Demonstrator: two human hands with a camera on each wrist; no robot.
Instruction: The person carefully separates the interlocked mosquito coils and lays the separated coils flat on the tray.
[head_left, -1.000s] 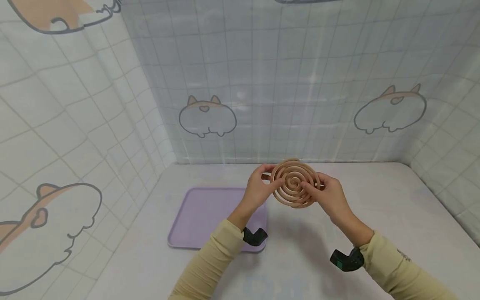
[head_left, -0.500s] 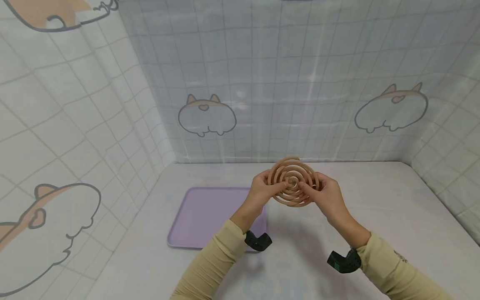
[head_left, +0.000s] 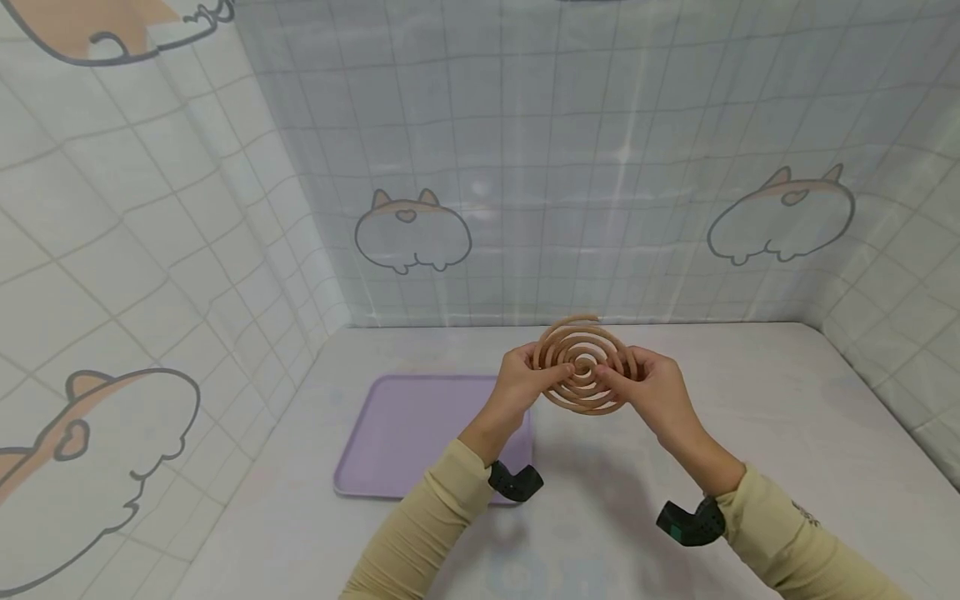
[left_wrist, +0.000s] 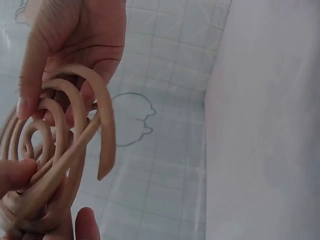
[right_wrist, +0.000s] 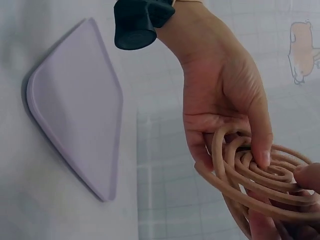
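A brown mosquito coil [head_left: 583,364] is held up above the table between both hands, seemingly two spirals nested together. In the head view my left hand [head_left: 516,387] grips its left side, thumb on the front near the centre. My right hand [head_left: 662,392] grips the right side, its thumb also near the centre. In the left wrist view the outer strands [left_wrist: 106,125] of the coil stand apart from the inner turns, one end free, with the right hand [left_wrist: 85,40] above. The right wrist view has the left hand [right_wrist: 220,90] over the tilted rings [right_wrist: 250,200]; fingers behind the coil are partly hidden.
A light purple tray [head_left: 420,433] lies on the white table [head_left: 750,400], left of the hands and partly covered by the left forearm. A tiled-pattern sheet [head_left: 585,167] with cartoon drawings rises behind and at both sides. Each wrist wears a black camera.
My left hand has shifted slightly down, its thumb closer to the coil's centre. The coil's outer turn now stands a little further out at the upper left. Little differs over the last half second.
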